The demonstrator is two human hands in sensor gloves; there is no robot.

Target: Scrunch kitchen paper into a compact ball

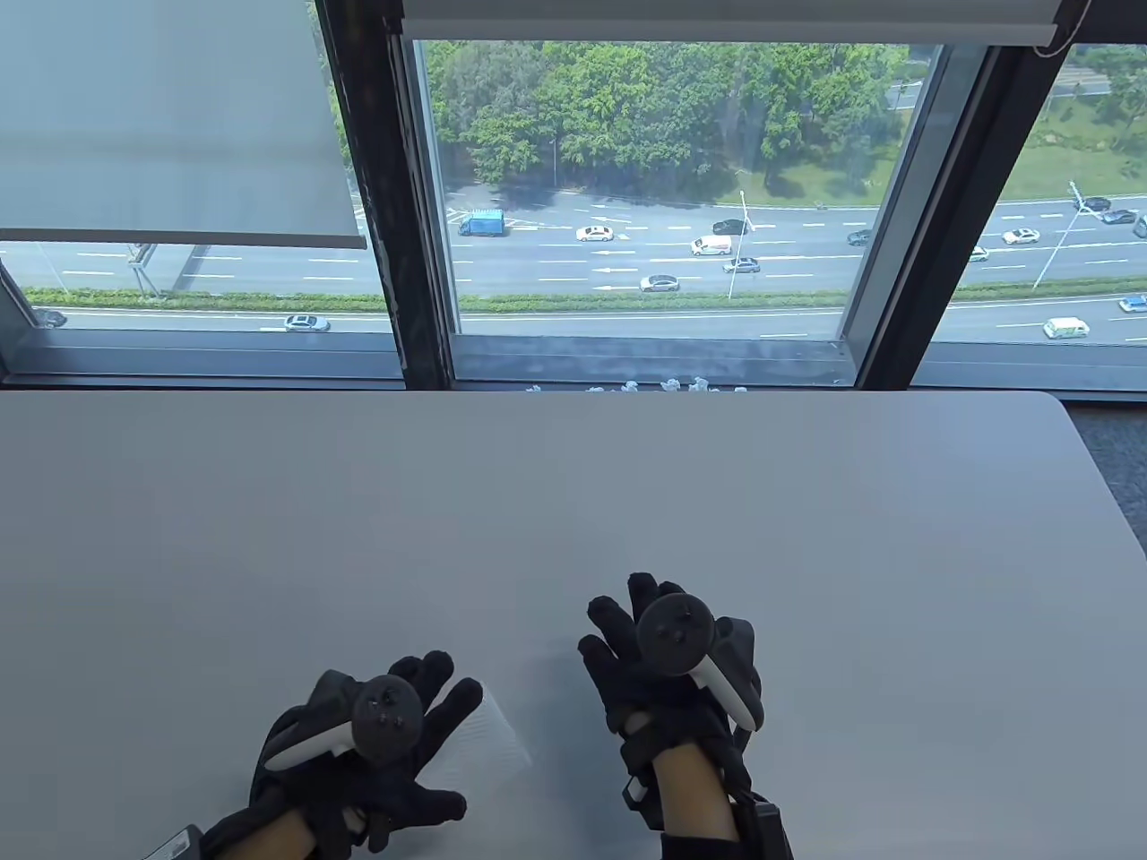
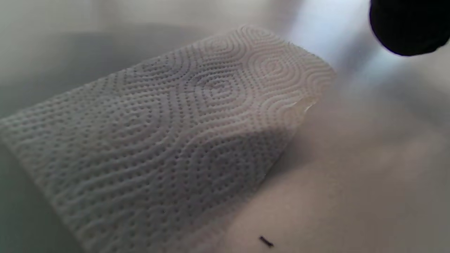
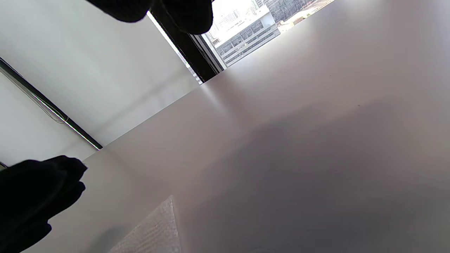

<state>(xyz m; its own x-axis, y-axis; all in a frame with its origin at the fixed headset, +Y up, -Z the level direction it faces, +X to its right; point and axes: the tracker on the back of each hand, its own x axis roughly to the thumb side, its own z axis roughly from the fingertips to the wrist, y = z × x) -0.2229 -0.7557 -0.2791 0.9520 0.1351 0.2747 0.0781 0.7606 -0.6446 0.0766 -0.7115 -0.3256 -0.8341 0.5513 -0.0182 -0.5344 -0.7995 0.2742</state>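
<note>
A flat sheet of white embossed kitchen paper point(image 1: 488, 748) lies on the grey table point(image 1: 573, 502) near the front edge. My left hand point(image 1: 403, 717) hovers over its left part with fingers spread, holding nothing. The left wrist view shows the sheet point(image 2: 168, 140) close up, lying flat, with one fingertip point(image 2: 407, 28) above it at the top right. My right hand point(image 1: 627, 636) is to the right of the sheet, fingers open and apart from it. A corner of the sheet point(image 3: 154, 228) shows in the right wrist view, with my left hand point(image 3: 31, 196) at the left edge.
Several small white paper balls point(image 1: 663, 386) lie along the table's far edge by the window sill. The window frame point(image 1: 403, 224) stands behind the table. The table's right edge point(image 1: 1107, 484) runs diagonally at the far right.
</note>
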